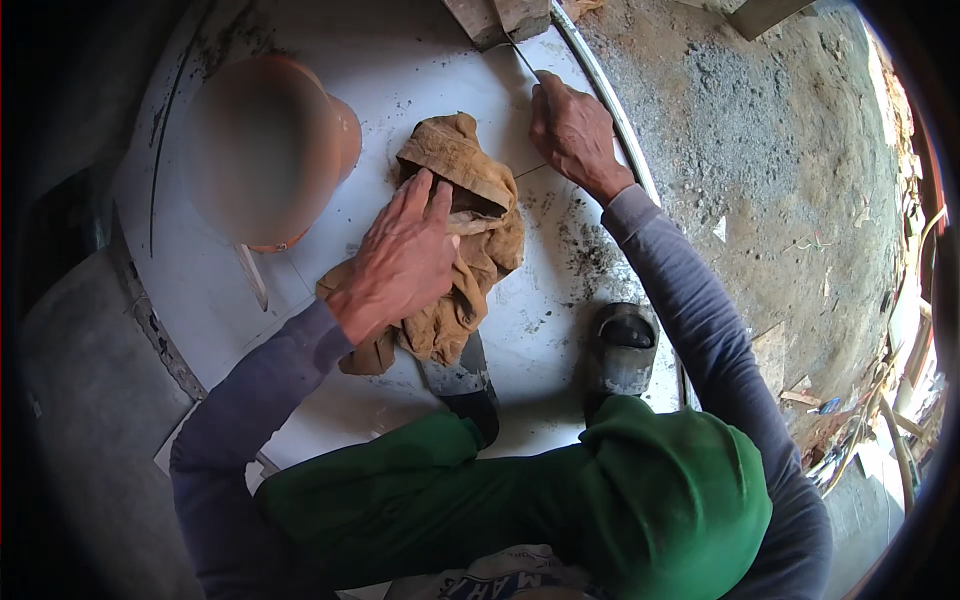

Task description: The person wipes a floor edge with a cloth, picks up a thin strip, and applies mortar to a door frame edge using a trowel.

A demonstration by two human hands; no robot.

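Note:
My left hand point(400, 250) grips a crumpled, dirty tan cloth point(465, 300) lying on white tiles, its fingertips over a dark fold at the top. Up and to the right, near the metal edge strip point(625, 130) of the tiles, my right hand point(570, 130) is closed around a thin tool or rod point(522, 56), which reaches toward a grimy block-like object point(480, 20) at the top; the tool's exact kind is unclear. An orange bucket point(345, 135), its top blurred, stands left of the cloth, with a pale flat strip point(258, 280) beside its base.
My feet, in dark worn sandals point(625, 355), are on the tiles point(540, 390) beneath me. Rough concrete point(750, 200) with gravel and scraps borders the tiles on the right, with debris point(900, 430) along the far right. A grey floor point(100, 380) lies left, past the tiles' broken edge.

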